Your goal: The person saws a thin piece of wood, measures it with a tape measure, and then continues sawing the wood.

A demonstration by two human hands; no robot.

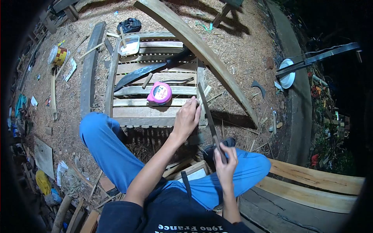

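1. At the middle of the view, taken as the clock's centre with 12 at the top, the bare left hand rests at the near right part of a low, slatted surface of pale wood. Its fingers are bunched together; whether they pinch anything cannot be told.
2. Toward 4 to 5 o'clock, the bare right hand has its fingers wrapped around the near end of a long, narrow, dark tool with a straight shaft.
3. From that grip the tool slants up toward 12 o'clock, passing just beside the left fingertips, its far end over the surface's right-hand rail.
4. Near 1 o'clock, a pale strip of wood lies close to the tool's shaft.
5. Between 10 and 11 o'clock on the surface sits a round-cornered pink tape measure, near the left hand; just beyond it lies a short brown wooden stick.
6. Toward 11 o'clock, a large knife with a broad dark blade lies slantwise across the slats, and past it stands a clear plastic tub with white contents.
7. Sweeping from 11 to 3 o'clock, a long, curved wooden beam crosses the surface's far right corner.
8. Out at 2 o'clock, well apart, is a round white dish.
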